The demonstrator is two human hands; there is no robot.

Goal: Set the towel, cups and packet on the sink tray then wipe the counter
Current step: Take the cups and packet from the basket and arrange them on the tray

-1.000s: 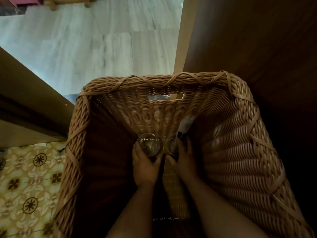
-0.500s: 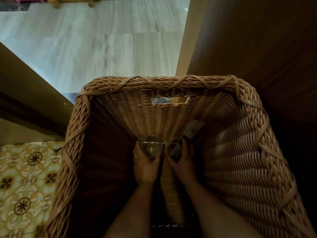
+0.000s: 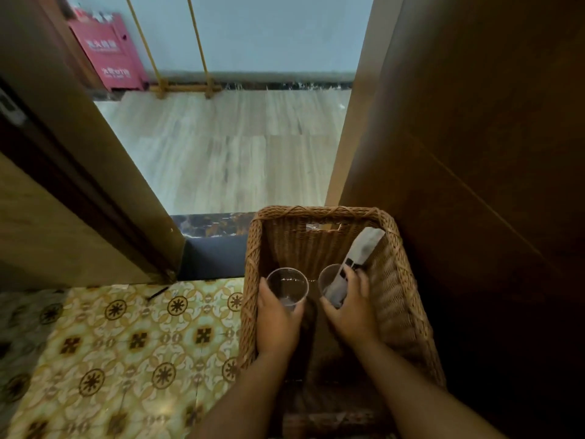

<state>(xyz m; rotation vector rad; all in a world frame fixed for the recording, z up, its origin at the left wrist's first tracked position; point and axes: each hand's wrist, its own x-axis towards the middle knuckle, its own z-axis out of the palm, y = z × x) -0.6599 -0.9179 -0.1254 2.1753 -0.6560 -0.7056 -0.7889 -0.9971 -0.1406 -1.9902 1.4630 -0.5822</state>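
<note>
I am looking down into a tall wicker basket (image 3: 402,280) that stands on the floor at the right, just beside a dark wooden panel (image 3: 474,153). My left hand (image 3: 277,321) is inside the basket, fingers curled round a clear plastic cup (image 3: 287,288) held upright with its mouth open towards me. My right hand (image 3: 351,307) is beside it, closed round a second clear cup (image 3: 329,278), and the same grip pins a long pale packet (image 3: 359,251) against that cup. The packet slants up and to the far right, and its far end leans on the basket's right wall near the far corner. The two cups sit side by side, close together, though I cannot tell whether they touch. Both are above the dim bottom of the basket, which is too dark to make out. To the left of the basket lies patterned yellow tile (image 3: 120,350), and beyond it, past a dark threshold (image 3: 215,228), pale wood-look flooring (image 3: 228,153) runs away to a far wall. A red box (image 3: 109,52) stands at the far left.
</note>
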